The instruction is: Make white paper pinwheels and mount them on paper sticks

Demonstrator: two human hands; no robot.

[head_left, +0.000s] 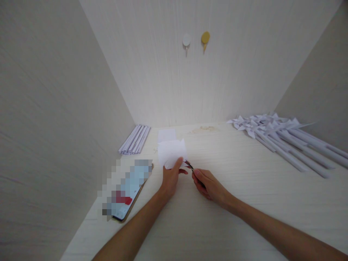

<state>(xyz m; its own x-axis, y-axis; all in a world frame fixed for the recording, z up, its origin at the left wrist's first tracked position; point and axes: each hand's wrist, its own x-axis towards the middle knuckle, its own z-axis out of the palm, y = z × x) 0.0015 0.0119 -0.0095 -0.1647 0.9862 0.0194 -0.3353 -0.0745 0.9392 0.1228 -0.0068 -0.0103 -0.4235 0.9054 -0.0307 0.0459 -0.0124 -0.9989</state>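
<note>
In the middle of the head view, a white square of paper (172, 151) is pinched at its near edge by my left hand (172, 177), thumb on top. Its near corner looks slit or cut. My right hand (208, 183) grips a pair of scissors (189, 165), whose dark blades reach to the paper's near right corner. The handles are mostly hidden in my fingers. Just behind the held sheet, another white paper square (166, 135) lies flat on the table.
Rolled paper sticks (135, 139) lie in a bundle at the left. A phone (132, 192), partly blurred out, rests near my left forearm. Paper pinwheels on sticks (280, 132) are piled at the right. White (186, 40) and yellow (205, 37) hooks are on the back wall.
</note>
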